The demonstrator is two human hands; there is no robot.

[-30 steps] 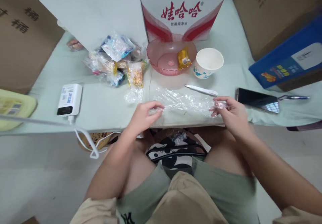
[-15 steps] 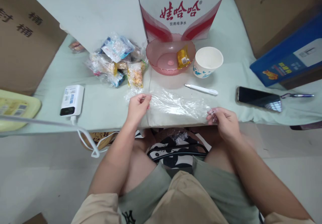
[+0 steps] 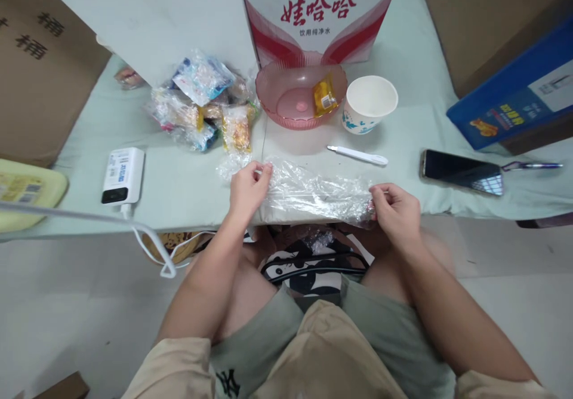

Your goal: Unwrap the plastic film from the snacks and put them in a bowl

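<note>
A crumpled sheet of clear plastic wrap (image 3: 317,191) lies stretched along the table's front edge. My left hand (image 3: 248,189) pinches its left end with curled fingers. My right hand (image 3: 394,211) is closed on its right end, just past the table edge. Behind the wrap lie a white pen-like tool (image 3: 357,156), a pink plastic bowl (image 3: 286,101) with a yellow packet (image 3: 324,95) in it, and a white paper cup (image 3: 369,104).
A pile of wrapped snacks (image 3: 203,107) sits left of the bowl. A white power bank (image 3: 122,175) with a cable lies at the left, a phone (image 3: 462,172) and a pen (image 3: 532,165) at the right. Cardboard boxes (image 3: 320,14) ring the table. A patterned bag (image 3: 308,264) rests between my knees.
Both hands drew the wrap toward the table's front edge. My left hand shifted left and up; my right hand came inward and down, so the wrap is more bunched.
</note>
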